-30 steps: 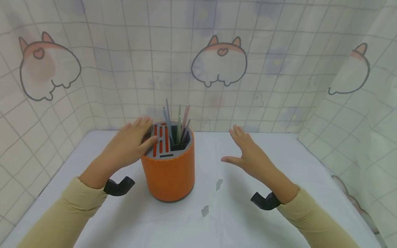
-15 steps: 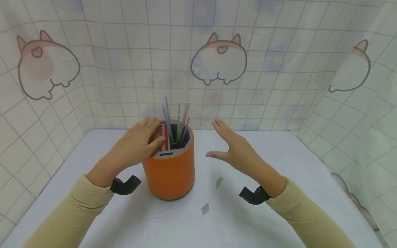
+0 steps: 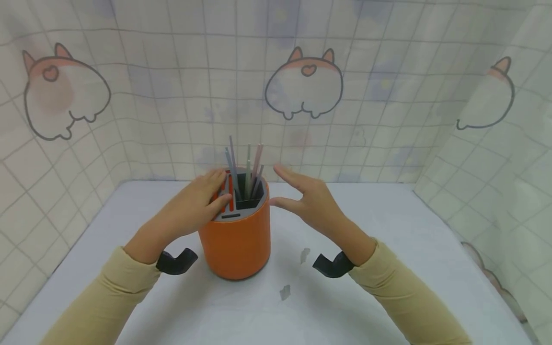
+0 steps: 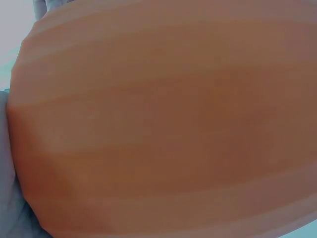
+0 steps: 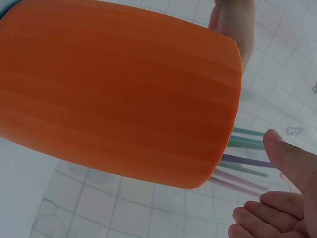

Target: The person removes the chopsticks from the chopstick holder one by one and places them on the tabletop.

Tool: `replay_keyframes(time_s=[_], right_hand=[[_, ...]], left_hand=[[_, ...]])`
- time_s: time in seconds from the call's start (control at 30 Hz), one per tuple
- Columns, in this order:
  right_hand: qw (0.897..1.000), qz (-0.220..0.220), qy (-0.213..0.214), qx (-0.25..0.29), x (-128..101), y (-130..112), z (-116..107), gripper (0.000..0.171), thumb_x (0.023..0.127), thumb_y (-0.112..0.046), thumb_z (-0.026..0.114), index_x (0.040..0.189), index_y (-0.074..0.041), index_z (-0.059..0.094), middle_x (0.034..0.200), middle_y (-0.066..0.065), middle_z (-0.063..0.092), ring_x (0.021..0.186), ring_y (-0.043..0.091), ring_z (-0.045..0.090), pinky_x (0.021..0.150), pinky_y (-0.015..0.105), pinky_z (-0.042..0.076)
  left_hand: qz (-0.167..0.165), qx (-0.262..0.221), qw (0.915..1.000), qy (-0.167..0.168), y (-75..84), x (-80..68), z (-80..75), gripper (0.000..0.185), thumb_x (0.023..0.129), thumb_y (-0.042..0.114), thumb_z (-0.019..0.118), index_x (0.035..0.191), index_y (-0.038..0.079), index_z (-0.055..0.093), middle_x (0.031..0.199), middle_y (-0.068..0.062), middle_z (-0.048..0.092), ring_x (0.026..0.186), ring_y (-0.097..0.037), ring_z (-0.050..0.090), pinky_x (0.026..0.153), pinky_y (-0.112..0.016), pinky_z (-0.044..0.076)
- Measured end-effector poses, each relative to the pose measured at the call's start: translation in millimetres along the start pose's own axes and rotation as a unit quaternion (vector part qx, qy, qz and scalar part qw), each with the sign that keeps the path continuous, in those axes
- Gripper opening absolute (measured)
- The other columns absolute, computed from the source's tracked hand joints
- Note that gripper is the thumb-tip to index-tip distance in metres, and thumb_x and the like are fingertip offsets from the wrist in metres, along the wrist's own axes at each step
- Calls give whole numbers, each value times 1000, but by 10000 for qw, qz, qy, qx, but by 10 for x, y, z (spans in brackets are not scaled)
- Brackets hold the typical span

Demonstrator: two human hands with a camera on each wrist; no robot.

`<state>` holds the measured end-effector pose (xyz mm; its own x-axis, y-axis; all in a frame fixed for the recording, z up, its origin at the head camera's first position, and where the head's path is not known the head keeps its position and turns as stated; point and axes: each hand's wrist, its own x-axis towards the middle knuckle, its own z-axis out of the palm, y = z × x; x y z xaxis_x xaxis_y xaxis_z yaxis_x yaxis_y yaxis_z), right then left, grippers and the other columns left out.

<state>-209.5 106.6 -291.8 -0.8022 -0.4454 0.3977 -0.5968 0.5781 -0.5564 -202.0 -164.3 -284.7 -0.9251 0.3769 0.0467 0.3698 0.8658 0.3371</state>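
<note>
An orange round holder (image 3: pixel 236 247) stands upright on the white table in the head view. Its grey top has long narrow slots and a black square opening. Several thin straw-like sticks (image 3: pixel 247 179), blue, green, pink and purple, rise from that opening. My left hand (image 3: pixel 189 201) rests at the holder's left rim, thumb and fingers reaching over the slotted top. Orange wall (image 4: pixel 163 119) fills most of the left wrist view. My right hand (image 3: pixel 316 203) is beside the right rim, thumb and fingers spread apart, with nothing between them. The right wrist view shows it near the sticks' upper ends.
Behind the table (image 3: pixel 371 215) hangs a checked curtain (image 3: pixel 379 143) with cartoon dog prints, which also runs along both sides. Two small grey marks (image 3: pixel 285 292) show on the tabletop right of the holder. A black band (image 3: pixel 334 265) sits on each wrist.
My right hand has moved left, from well apart to close beside the holder's right rim. My left hand has shifted slightly right over the slotted top. The holder stays in place.
</note>
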Motion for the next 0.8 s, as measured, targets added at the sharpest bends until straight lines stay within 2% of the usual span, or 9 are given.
replay_keyframes(time_s=[0.2,0.3,0.4,0.67,0.8], right_hand=[[9981,-49,200,583,83,-39,112,68,84,-23,79,145,-10,52,141,8,60,130,23,59,104,36,51],[9929,-77,480,1085,133,-71,177,60,83,-17,80,138,-5,58,130,11,68,119,23,67,96,30,56],[9871,70,700,1439,171,-99,240,52,84,-14,79,132,-3,63,122,13,71,113,23,70,90,29,58],[9780,774,971,1675,262,-125,339,30,90,-21,74,117,-7,74,109,8,76,107,19,72,90,32,59],[9742,860,1093,1779,317,-123,333,26,91,-20,73,112,-7,76,105,8,77,104,18,74,91,31,59]], left_hand=[[22,134,9999,13,-6,-15,11,67,106,38,42,157,0,20,166,-19,17,154,-40,15,124,-59,15],[47,187,9998,24,-8,-15,12,66,106,38,41,157,-1,21,166,-19,16,154,-40,14,125,-58,14],[99,214,9997,66,-10,-16,19,66,106,38,40,156,-1,22,166,-19,17,154,-39,14,126,-56,13],[138,219,9994,216,-14,1,61,65,106,38,40,156,-1,24,165,-19,20,154,-37,17,126,-55,15],[100,217,9995,207,-12,-2,59,66,106,39,40,156,0,23,165,-18,20,154,-38,17,126,-55,14]])
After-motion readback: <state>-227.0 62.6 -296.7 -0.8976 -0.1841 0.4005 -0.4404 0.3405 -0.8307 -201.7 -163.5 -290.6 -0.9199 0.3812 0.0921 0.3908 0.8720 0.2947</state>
